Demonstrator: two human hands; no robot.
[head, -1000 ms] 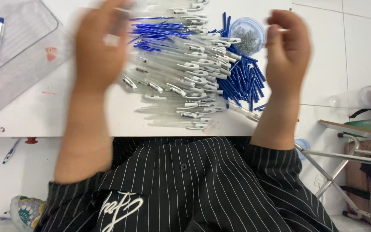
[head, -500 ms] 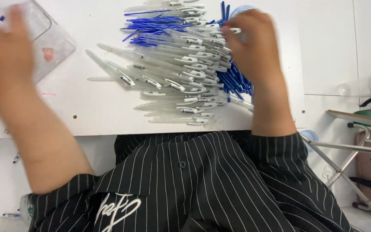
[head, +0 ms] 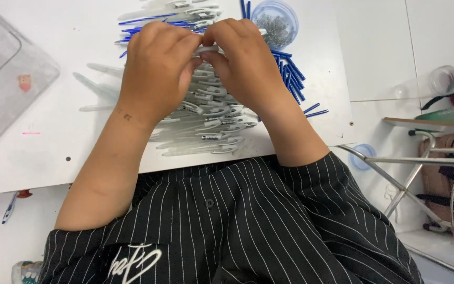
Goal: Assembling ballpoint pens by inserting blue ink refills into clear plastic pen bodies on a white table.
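Note:
My left hand [head: 156,68] and my right hand [head: 243,60] meet over a heap of clear pen barrels [head: 206,126] on the white table [head: 59,147]. Between the fingertips of both hands I hold one clear pen barrel [head: 206,49]. Blue ink refills [head: 290,79] lie to the right of the heap, and more blue refills [head: 153,21] lie behind my left hand. A round clear cup of small metal parts [head: 275,21] stands just beyond my right hand.
A clear plastic tray [head: 6,73] lies at the table's left. A clear cup [head: 432,81] lies on its side on the right shelf, above a metal rack [head: 432,163]. A pen [head: 9,208] lies on the floor at left.
My left hand came back from the tray at far left to the middle. Both hands have closed together on one clear barrel above the heap.

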